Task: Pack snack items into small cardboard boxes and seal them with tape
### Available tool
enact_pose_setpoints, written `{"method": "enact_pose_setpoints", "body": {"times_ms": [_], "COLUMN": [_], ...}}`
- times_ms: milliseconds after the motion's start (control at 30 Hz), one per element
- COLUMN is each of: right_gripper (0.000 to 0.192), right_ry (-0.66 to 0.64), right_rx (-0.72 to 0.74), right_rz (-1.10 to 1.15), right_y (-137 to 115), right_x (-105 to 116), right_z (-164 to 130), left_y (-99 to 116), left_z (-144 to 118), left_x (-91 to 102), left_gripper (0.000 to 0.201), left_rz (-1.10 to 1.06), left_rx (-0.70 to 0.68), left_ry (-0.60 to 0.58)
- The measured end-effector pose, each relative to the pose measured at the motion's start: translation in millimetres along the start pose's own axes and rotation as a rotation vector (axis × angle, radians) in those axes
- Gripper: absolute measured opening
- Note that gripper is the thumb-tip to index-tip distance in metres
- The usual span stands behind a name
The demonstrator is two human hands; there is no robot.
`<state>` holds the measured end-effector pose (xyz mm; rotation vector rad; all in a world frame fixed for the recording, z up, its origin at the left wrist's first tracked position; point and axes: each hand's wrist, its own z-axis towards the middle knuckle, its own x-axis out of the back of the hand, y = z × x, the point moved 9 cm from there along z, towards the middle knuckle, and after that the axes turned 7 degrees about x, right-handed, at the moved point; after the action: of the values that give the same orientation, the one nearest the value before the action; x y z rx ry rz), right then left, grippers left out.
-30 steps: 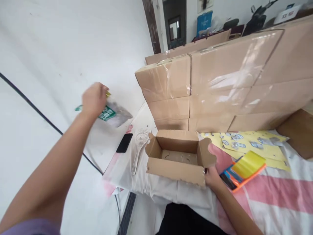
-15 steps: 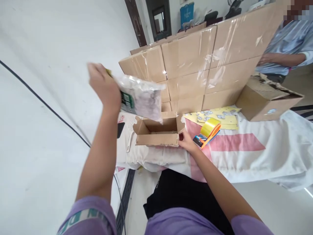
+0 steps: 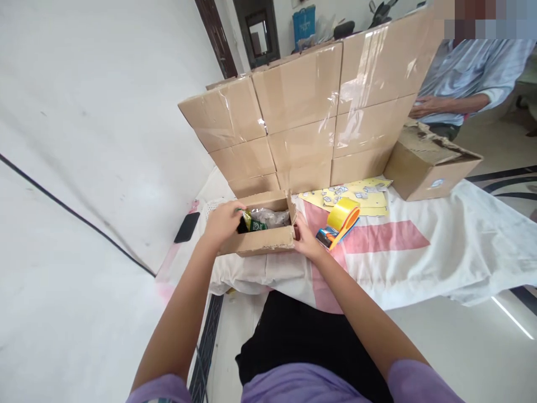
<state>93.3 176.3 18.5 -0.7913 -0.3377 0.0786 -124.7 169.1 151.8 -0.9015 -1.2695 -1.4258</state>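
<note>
A small open cardboard box (image 3: 264, 242) sits on the cloth-covered table in front of me. Inside it lies a clear plastic bag (image 3: 271, 217) with a green and yellow label and pale contents. My left hand (image 3: 224, 224) is over the box's left end, fingers closed at the labelled end of the bag; its fingertips are partly hidden. At the opposite end, my right hand (image 3: 305, 240) grips the box's right side and flap. Just right of that hand is a tape dispenser (image 3: 325, 236) with a yellow roll (image 3: 343, 214).
Behind the box stands a wall of stacked, taped cartons (image 3: 302, 106). An open carton (image 3: 432, 168) is at the right, with yellow printed sheets (image 3: 369, 198) nearby. A black phone (image 3: 187, 226) lies at the left. Another person (image 3: 465, 84) is at the far right.
My left hand has lowered the plastic bag from the upper left into the box. My right hand has stayed at the box's right end. The view has shifted somewhat.
</note>
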Motion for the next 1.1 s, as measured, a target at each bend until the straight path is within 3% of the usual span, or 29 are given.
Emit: {"method": "enact_pose_setpoints", "body": {"times_ms": [100, 200, 400, 567, 633, 700, 800, 933, 1000, 1100], "right_gripper": [0.093, 0.092, 0.091, 0.089, 0.091, 0.093, 0.093, 0.093, 0.093, 0.095], "right_ry": [0.033, 0.030, 0.003, 0.019, 0.016, 0.009, 0.004, 0.013, 0.003, -0.006], "right_rx": [0.016, 0.044, 0.053, 0.040, 0.039, 0.032, 0.015, 0.016, 0.007, 0.003], "right_rz": [-0.003, -0.012, -0.041, -0.057, -0.055, -0.048, -0.030, -0.025, -0.043, -0.085], "right_y": [-8, -16, -24, -23, -23, -23, -24, -29, -31, -33], "right_x": [3, 5, 7, 9, 8, 8, 7, 8, 9, 11], "right_z": [0, 2, 5, 5, 5, 4, 4, 6, 6, 5], "left_y": [-10, -9, -9, -12, -15, -23, -44, -62, -59, -45], "left_z": [-8, -11, -1, 1, -3, -8, -10, 2, 7, 12], "left_x": [5.6, -5.0, -12.1, -25.8, -21.6, -7.1, 8.6, -18.9, -30.0, -31.4], "left_gripper": [0.040, 0.047, 0.039, 0.037, 0.038, 0.041, 0.056, 0.083, 0.070, 0.044], "left_rz": [0.073, 0.118, 0.233, 0.276, 0.220, 0.143, 0.123, 0.324, 0.441, 0.525], "left_rx": [-0.032, -0.106, -0.071, -0.096, -0.113, -0.106, 0.026, 0.326, 0.407, 0.409], "left_ry": [0.007, -0.058, -0.057, -0.185, -0.159, -0.048, 0.056, -0.221, -0.282, -0.210]}}
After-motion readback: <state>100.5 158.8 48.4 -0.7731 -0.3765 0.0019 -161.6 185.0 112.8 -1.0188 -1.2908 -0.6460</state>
